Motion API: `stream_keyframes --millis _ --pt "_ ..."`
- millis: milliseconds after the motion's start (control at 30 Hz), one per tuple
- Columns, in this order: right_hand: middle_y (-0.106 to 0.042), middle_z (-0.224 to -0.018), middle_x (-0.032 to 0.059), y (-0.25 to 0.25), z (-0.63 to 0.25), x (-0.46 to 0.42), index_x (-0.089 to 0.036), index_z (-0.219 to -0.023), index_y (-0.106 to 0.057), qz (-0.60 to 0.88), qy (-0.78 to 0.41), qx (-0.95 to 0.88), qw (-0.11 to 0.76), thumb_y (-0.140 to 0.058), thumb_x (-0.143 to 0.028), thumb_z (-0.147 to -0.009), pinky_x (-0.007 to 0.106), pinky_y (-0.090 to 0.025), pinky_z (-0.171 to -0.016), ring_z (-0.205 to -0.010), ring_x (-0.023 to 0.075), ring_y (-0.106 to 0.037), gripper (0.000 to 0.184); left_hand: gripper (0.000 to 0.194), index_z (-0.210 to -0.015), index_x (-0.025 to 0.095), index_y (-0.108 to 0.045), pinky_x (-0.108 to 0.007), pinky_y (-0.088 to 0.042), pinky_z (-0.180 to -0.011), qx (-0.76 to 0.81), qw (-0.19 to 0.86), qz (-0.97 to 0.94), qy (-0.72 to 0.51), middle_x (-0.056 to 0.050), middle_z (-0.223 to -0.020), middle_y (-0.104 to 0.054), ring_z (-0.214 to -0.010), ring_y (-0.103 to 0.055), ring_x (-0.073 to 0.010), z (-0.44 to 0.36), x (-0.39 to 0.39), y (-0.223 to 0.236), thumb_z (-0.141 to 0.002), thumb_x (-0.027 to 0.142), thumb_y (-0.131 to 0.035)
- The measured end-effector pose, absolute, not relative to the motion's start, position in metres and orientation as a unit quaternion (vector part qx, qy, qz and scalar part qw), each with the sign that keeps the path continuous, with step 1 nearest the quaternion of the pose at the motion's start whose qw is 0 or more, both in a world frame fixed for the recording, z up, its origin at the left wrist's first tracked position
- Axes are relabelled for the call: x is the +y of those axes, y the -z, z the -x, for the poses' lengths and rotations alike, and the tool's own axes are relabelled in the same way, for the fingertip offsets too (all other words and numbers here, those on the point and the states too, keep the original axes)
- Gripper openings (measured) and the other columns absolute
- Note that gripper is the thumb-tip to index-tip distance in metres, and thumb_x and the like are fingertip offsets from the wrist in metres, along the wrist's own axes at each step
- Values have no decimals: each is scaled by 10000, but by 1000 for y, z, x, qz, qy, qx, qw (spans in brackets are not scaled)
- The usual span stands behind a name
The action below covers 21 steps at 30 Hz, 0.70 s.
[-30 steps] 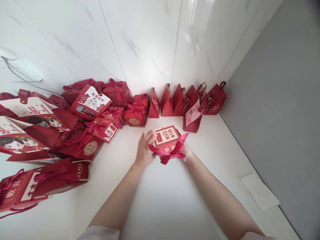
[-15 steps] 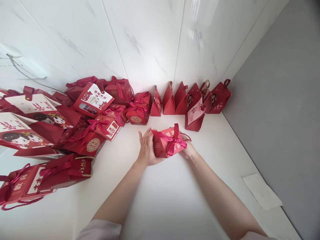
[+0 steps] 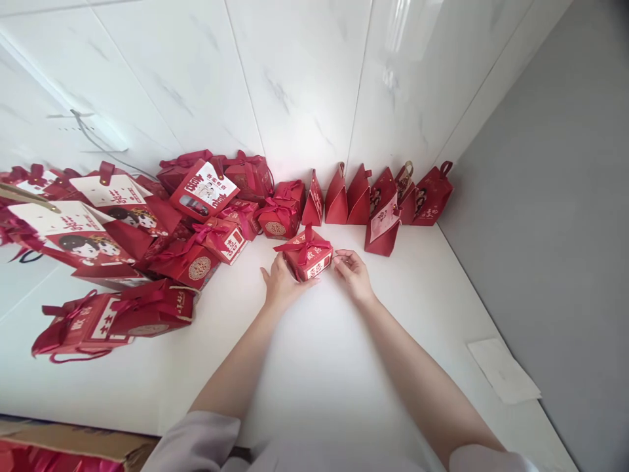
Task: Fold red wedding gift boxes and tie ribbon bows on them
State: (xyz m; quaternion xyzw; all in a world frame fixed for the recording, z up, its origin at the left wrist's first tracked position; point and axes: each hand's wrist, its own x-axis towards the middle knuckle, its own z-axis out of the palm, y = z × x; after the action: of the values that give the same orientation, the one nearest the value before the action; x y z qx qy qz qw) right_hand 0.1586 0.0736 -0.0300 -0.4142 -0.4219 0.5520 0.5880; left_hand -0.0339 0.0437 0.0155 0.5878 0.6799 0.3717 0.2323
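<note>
A small red gift box (image 3: 308, 257) with a ribbon bow on top and a cream label on its front-right face sits upright on the white table (image 3: 314, 367). My left hand (image 3: 285, 286) grips it from the left and front, the thumb along its lower front edge. At the box's right corner, my right hand (image 3: 356, 278) has its fingers bent and pinched together. Whatever is between those fingertips is too small to make out. Just behind stands another bowed red box (image 3: 278, 221), close to the one I hold.
Many red gift boxes and bags (image 3: 147, 223) are heaped on the left. A row of pointed red boxes (image 3: 358, 203) lines the tiled wall, with a pink-fronted box (image 3: 382, 229) before it. White paper (image 3: 504, 370) lies right; a cardboard box (image 3: 73, 438) with red items stands lower left.
The box was turned in both hands, then set down farther back with its label facing front right. My right hand has come off its side to the corner. The view has shifted left.
</note>
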Motion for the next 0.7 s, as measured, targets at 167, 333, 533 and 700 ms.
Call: stream_keyframes --millis 167,333,533,700 --pt "-694 -1068 70 25 -158 69 -184 -1121 -670 407 -560 -464 553 -703 -476 -799 300 -519 -705 -797 157 -616 436 692 -1172 229 -648 -533 -299 -1141 600 369 -649 -286 -131 -1220 -652 -1212 -551 -411 60 6 -53 -575 496 -877" --pt "-725 -953 51 32 -161 70 -177 -1014 -715 388 -581 -473 537 -647 -464 -844 307 -507 -734 -804 167 -634 341 415 -1021 211 -729 -452 -475 -878 705 298 -621 -170 -92 -839 -697 -769 -645 -315 82 -23 -121 -784 550 -694" --pt "-718 -898 30 35 -165 69 -216 -964 -733 386 -586 -469 537 -693 -453 -819 306 -501 -711 -773 170 -629 281 803 -1418 142 -466 -422 -383 -1094 611 56 -759 -216 -163 -1353 -546 -1298 -477 -321 32 9 -150 -805 630 -643" --pt "-706 -872 20 35 -173 68 -240 -936 -736 385 -596 -450 541 -726 -432 -789 293 -511 -695 -746 154 -619 242 1179 -1539 112 -262 -481 -409 -1055 610 109 -785 -21 -229 -1395 -480 -1302 -467 -392 2 47 -115 -619 610 -806"
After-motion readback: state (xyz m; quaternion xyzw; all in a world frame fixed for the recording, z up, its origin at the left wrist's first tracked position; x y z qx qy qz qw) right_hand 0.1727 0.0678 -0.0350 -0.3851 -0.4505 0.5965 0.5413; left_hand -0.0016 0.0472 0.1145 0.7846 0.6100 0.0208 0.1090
